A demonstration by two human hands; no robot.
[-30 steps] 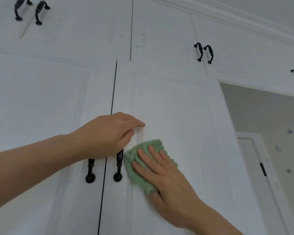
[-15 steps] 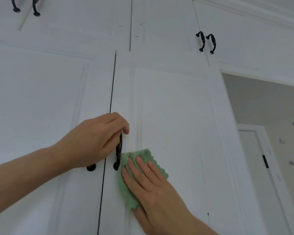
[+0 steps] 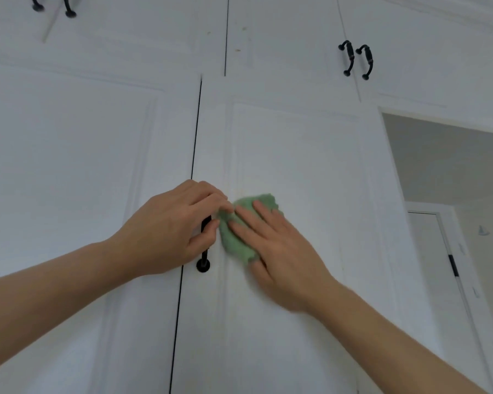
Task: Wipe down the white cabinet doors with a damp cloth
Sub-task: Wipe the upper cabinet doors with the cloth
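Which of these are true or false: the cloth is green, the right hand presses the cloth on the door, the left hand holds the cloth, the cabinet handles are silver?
1. The cloth is green. True.
2. The right hand presses the cloth flat against the right door. True.
3. The left hand holds the cloth. False: it grips the black handle of the right door, beside the cloth.
4. The upper handles are silver. False: they are black.

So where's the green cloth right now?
In the head view, the green cloth lies flat against the right-hand cabinet door, pressed under the right hand, just right of the black handle that the left hand grips.
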